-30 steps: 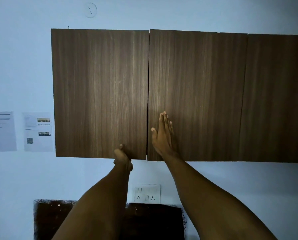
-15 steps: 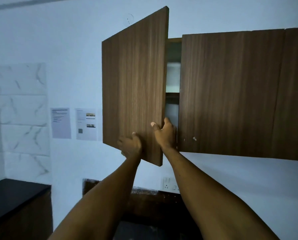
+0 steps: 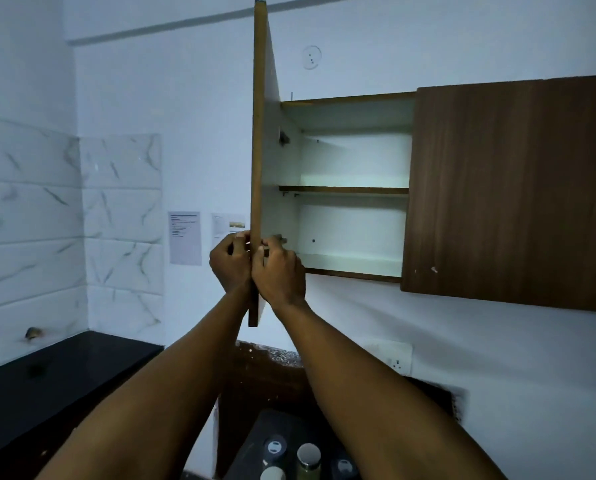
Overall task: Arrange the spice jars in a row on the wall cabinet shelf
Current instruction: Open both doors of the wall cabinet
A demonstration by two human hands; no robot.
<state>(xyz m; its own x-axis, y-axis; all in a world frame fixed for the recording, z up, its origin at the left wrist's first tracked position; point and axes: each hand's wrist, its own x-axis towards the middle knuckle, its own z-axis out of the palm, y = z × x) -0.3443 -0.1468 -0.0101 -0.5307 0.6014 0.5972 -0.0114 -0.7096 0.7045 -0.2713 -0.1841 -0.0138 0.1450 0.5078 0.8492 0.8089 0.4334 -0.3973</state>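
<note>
The wall cabinet's left door (image 3: 257,133) stands wide open, edge-on to me. My left hand (image 3: 230,263) grips its outer face near the bottom, and my right hand (image 3: 279,271) grips its inner side. Inside, the white cabinet has a middle shelf (image 3: 345,189) and a bottom shelf (image 3: 352,264), both bare. Several spice jars (image 3: 308,457) with round lids stand on a dark surface below, between my forearms.
The cabinet's right door (image 3: 511,192) is closed. A black counter (image 3: 47,379) runs along the left under marble tiles. Two papers (image 3: 185,237) hang on the wall. A socket plate (image 3: 393,355) sits below the cabinet.
The left door went from closed to fully open, swinging out to the left. Both hands moved with its lower edge, and my view shifted, bringing the counter and jars into sight.
</note>
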